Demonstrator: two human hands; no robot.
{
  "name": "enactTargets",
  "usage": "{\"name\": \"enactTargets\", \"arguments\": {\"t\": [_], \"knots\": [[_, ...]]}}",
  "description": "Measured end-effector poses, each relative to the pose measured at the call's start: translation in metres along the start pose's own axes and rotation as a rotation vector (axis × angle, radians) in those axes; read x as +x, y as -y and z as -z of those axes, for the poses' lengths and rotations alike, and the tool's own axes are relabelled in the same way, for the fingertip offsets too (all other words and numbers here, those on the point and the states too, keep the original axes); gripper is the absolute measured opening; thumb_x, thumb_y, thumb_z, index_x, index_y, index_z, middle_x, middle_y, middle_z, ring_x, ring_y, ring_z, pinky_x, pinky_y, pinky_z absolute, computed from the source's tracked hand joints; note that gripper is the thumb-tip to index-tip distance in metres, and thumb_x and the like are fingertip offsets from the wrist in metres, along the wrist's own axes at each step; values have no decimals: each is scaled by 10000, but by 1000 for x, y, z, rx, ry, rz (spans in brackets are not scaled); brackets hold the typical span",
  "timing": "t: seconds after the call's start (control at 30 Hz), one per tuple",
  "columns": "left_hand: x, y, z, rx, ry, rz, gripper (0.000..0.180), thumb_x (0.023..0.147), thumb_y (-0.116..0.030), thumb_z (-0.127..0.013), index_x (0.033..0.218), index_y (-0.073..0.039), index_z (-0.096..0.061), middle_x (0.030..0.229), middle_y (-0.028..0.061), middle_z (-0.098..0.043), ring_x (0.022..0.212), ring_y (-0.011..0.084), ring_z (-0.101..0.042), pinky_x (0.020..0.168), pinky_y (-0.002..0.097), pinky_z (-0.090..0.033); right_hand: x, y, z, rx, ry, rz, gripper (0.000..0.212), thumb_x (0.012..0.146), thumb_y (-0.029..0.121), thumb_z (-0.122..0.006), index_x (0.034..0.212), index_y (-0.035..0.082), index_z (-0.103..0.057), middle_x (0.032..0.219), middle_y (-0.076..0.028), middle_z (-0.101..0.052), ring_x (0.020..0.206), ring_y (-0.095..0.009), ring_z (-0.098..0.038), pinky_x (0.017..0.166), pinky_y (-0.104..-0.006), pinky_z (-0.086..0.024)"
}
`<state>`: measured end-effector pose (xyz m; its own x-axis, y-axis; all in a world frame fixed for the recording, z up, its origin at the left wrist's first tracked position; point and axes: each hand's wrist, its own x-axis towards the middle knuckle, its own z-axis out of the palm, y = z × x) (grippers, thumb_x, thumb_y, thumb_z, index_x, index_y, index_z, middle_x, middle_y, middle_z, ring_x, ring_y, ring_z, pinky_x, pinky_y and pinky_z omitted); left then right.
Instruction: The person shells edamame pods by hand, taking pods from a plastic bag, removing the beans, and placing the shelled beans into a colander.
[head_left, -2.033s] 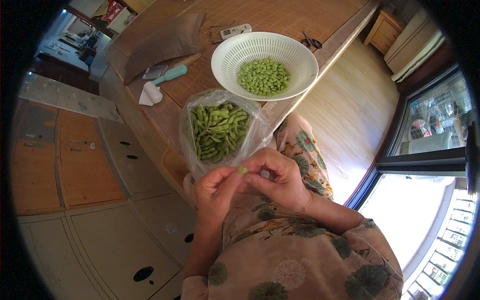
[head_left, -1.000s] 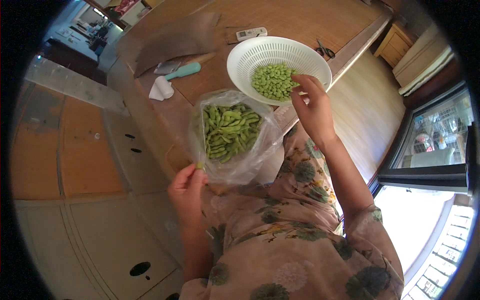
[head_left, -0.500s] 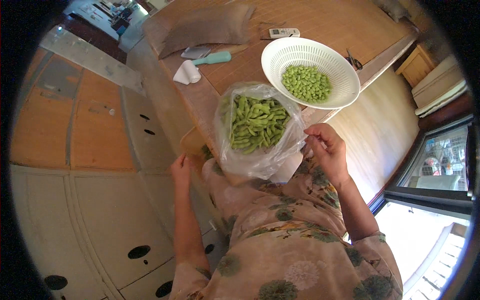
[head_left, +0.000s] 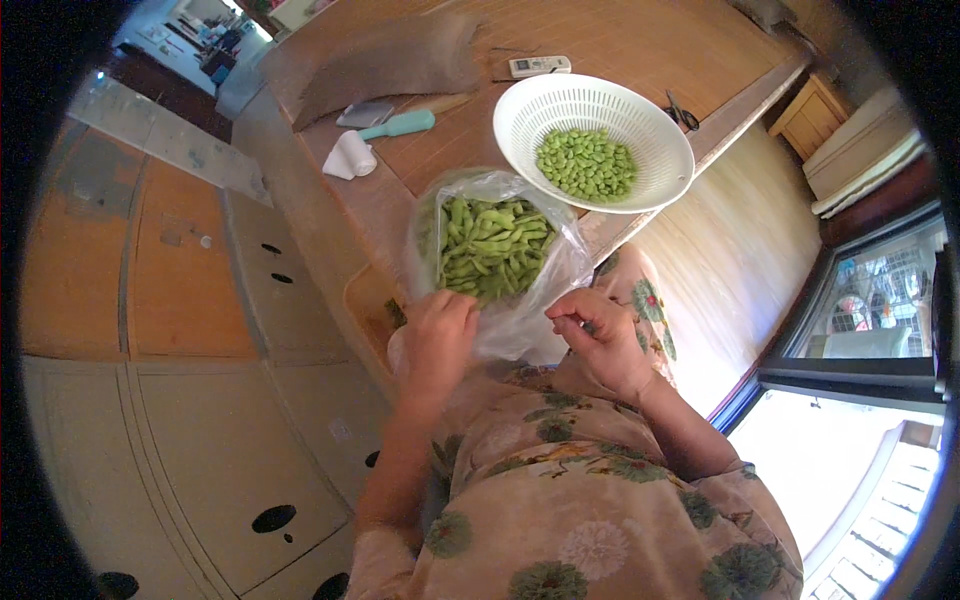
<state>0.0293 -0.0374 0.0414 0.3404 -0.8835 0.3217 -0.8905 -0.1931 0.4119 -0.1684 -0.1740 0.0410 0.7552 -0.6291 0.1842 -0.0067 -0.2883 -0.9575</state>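
A clear plastic bag full of green soybean pods sits at the near edge of the table. Over the bag's near left rim is my left hand, fingers toward the pods; motion blur hides how they are bent and whether they hold anything. To the right of the bag's near side, my right hand is closed in a pinch, thumb against forefinger. Whatever may be in that pinch is too small to make out. Just beyond the bag stands a white colander with shelled green beans in it.
Left on the wooden table are a paper roll, a teal-handled tool and a grey-brown cushion. A remote control and scissors lie near the colander. Below the table's left edge is an orange-brown container.
My left hand has come up and right from beside my lap to the bag's near rim. My right hand has moved left and toward me, still pinched. The view has shifted slightly.
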Motion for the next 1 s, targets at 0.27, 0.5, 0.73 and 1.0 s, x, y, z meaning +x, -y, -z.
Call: {"name": "enactTargets", "arguments": {"t": [0.27, 0.5, 0.73, 1.0], "knots": [[4, 1, -14, 132, 100, 143, 175, 768, -118, -715, 896, -23, -643, 876, 152, -610, 811, 366, -602, 710, 445, -489, -6, -2, 8, 8, 0, -10, 145, 840, -15, -627, 980, 12, -655, 919, -114, -644, 819, -240, -629, 701, -321, -499], [-9, 5, -12, -187, -10, 324, 134, 812, -127, -697, 891, -30, -649, 813, 103, -627, 704, 240, -621, 645, 348, -497, -6, -1, 4, 52, 23, -22, 140, 846, -38, -621, 976, 6, -651, 915, -56, -620, 814, -137, -596, 711, -254, -481], [0, -30, 16, -481, 95, 468, 165, 878, -127, -650, 1006, -22, -644, 862, 69, -667, 742, 125, -610, 687, 268, -486, -1, 12, -3, 78, -22, 79, 287, 843, -68, -591, 1116, 15, -624, 1048, -75, -587, 846, -137, -577, 741, -256, -485], [2, -61, 30, -639, 154, 333, 170, 898, -56, -615, 1060, -8, -636, 887, 55, -666, 794, 115, -604, 734, 254, -483, -7, 21, 0, 14, 79, 82, 152, 846, -23, -614, 992, 2, -644, 866, -99, -628, 793, -172, -618, 712, -296, -498]]}}
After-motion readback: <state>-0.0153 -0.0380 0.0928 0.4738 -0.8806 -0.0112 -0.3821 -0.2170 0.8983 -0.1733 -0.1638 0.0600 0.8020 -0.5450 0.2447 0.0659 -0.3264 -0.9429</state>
